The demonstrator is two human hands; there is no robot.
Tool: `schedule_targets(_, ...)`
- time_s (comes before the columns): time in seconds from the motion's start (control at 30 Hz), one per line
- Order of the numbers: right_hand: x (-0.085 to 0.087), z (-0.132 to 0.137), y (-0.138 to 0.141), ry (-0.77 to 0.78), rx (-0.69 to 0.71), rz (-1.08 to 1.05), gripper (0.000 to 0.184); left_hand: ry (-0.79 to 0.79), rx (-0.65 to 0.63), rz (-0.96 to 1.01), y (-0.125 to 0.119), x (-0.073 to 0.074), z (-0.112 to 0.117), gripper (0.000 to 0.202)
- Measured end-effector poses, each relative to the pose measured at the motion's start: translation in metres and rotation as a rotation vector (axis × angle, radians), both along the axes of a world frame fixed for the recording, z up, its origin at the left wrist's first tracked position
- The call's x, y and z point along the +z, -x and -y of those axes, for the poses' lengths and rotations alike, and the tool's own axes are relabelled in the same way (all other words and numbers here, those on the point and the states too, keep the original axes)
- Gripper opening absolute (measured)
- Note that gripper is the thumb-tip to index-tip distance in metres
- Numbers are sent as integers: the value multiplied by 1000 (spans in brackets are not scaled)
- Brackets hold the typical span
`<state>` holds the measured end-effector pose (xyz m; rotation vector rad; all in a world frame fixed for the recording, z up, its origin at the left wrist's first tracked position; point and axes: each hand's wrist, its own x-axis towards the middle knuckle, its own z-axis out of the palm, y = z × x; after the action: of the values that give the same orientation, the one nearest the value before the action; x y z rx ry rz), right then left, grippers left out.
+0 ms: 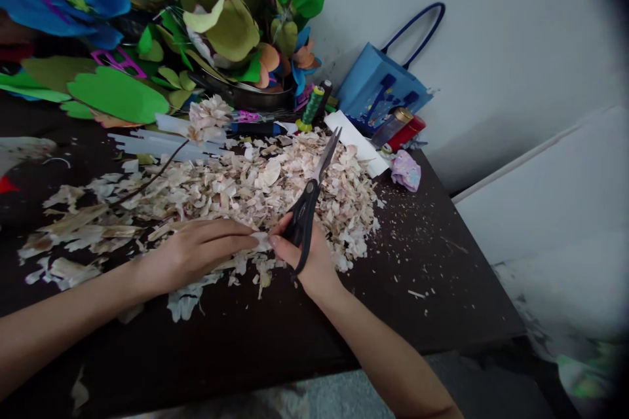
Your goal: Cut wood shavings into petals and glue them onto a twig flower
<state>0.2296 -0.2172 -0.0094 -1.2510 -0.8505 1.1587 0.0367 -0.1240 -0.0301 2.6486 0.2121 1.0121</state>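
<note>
**Two hands at a dark workbench, seen from the head camera.** Both forearms enter from the lower edge and meet over the near margin of the heap.

The right hand (308, 258) is clenched around the black-handled scissors (305, 209), with one handle loop curving down past the palm. The steel blades point away from the person and look closed or nearly so, their tips over the heap. The left hand (196, 255) lies flat and low, its fingers stretched toward the right hand. Its fingertips (248, 242) touch a small white scrap (260, 240) just beside the right hand's fingers; whether the scrap is actually pinched cannot be told.

Beneath and beyond both hands spreads a broad pile of pale shredded scraps (275, 190) on the dark tabletop (432, 288), with loose flecks scattered to its right. A thin dark stem (152, 178) lies across the pile's left part, and translucent glue sticks (167, 145) rest at its far edge, under a pale clump (209, 118).

Farther off, against the wall (506, 33), stand a green thread spool (312, 105), a white strip (354, 141), a crumpled lilac packet (405, 170), a red-and-gold canister (398, 127) and a blue bag (378, 88) with navy handles. To the left, a dark pan (246, 97) holds a mass of large cut-out leaves (118, 95) in green and blue.
</note>
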Motion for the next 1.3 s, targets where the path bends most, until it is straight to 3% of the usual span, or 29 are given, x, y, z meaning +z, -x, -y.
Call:
schedule_targets(0.23, -4, 2, 1, 38, -17, -55, 31, 125, -97, -8, -9, -1, -4, 27)
schedule_targets(0.43, -7, 2, 5, 73, 1, -170, 33, 193, -90, 38, -12, -3, 4, 16)
schedule_targets(0.87, -5, 2, 3, 117, 13, -122, 33, 376, -135, -32, -14, 8, 0, 6)
schedule_targets(1.3, -7, -1, 1, 139, 51, -133, 41, 393, -124, -26, -13, 8, -4, 7)
